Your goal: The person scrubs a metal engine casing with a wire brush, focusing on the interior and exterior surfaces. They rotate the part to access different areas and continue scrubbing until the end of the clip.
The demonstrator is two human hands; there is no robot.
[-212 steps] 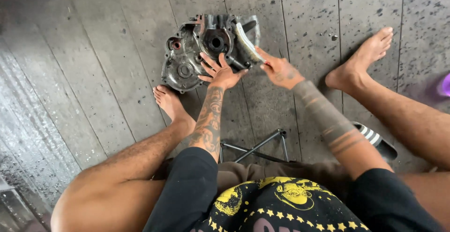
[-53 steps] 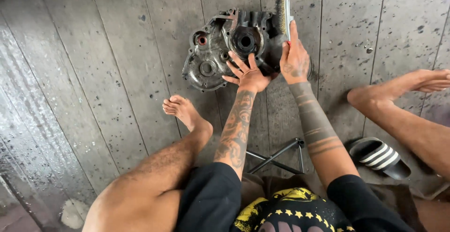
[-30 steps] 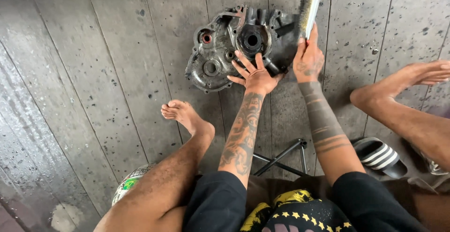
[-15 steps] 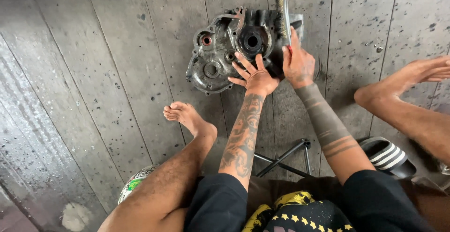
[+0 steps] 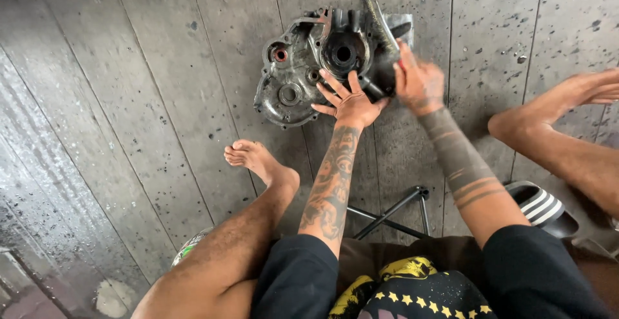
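A dirty grey metal engine casing [image 5: 296, 74] lies flat on the wet plank floor [image 5: 148, 100], its round bearing hole facing up. My left hand [image 5: 348, 102] rests on the casing's near edge with fingers spread, holding it down. My right hand [image 5: 418, 82] grips a long flat metal tool [image 5: 382, 24] and presses it against the casing's right side; the hand is blurred with motion.
My bare left foot [image 5: 258, 161] sits just below the casing, my right foot [image 5: 580, 93] out to the right. A black-and-white striped sandal [image 5: 541, 206] lies by my right leg. The black metal legs of a low stool [image 5: 393, 212] show under me.
The tool stood raised high above the casing a second ago; my right hand has swung it down onto the casing's right side. My left hand stays pressed on the casing.
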